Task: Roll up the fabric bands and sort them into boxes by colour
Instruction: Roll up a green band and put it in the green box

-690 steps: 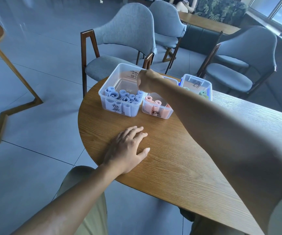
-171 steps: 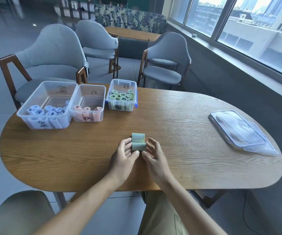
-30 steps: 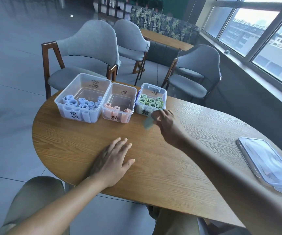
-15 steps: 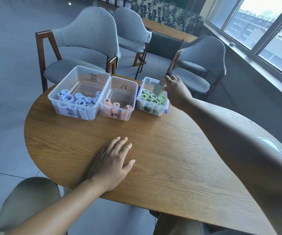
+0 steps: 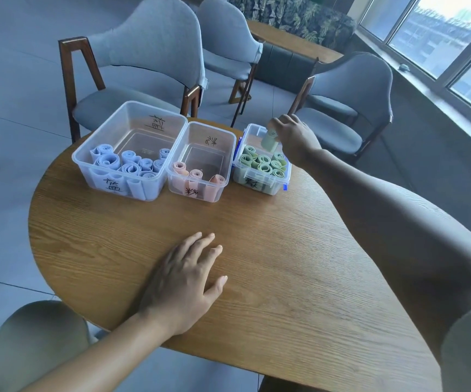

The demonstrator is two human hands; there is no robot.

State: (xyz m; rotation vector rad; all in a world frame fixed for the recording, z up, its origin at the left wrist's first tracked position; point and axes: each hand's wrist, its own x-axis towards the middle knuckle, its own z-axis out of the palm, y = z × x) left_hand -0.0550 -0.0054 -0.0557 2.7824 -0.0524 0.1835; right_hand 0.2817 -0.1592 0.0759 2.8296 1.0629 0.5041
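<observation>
One green roll (image 5: 268,140) is hanging in the right hand's (image 5: 293,136) pinching grip over the green box (image 5: 259,184); it is best lowered upright into the empty back part. Left hand (image 5: 183,281) is lying flat on the bench (image 5: 285,264).

Three boxes (image 5: 200,162), three chairs (image 5: 143,66)

Three boxes are lined up on the table (image 5: 299,278): the middle box (image 5: 200,162) is flanked by the left box (image 5: 128,149) and right box (image 5: 259,168), chairs (image 5: 143,60) parked behind.
</observation>
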